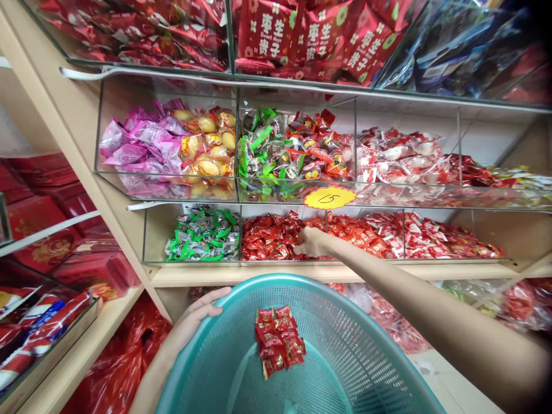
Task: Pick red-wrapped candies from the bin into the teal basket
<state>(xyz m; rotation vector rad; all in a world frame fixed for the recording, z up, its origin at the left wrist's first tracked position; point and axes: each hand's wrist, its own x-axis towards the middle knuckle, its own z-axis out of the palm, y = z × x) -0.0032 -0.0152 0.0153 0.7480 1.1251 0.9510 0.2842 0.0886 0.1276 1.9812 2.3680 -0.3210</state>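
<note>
At left, grips the rim of a teal basket [280,279] with the left hand [202,310]. Inside, to the right of that hand and below the right hand [312,241], holds a cluster of red-wrapped sweets [280,340]. Overhead, on red packets [273,31], reads "枣生贵子" and "Sweet days". Right of centre, reaches among shelved red candies [268,237] with the right hand; cannot tell whether grasping any. Just above, on a yellow tag [330,198], reads "15".

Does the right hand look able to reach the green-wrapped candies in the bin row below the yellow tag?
Probably yes: the right hand is at the red candies one compartment over, and only a clear divider seems to stand between those and the green-wrapped candies.
</note>
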